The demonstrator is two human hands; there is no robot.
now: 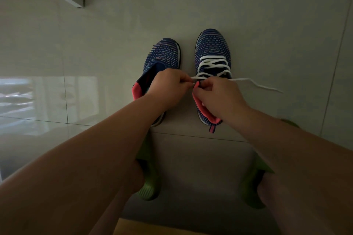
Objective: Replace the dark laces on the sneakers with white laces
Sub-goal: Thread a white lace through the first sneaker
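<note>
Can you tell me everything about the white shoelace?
The white lace looks flat and woven, like cotton. It is threaded in crossing rows through the right sneaker, with one straight bar nearest the toe. Near the shoe's opening, the left hand pinches one stretch, pulled fairly straight, and the right hand grips it close by. A loose wavy end trails to the right and lies on the tiled floor.

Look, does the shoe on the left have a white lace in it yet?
No, the left sneaker shows no lace, only the right sneaker has the white lace.
</note>
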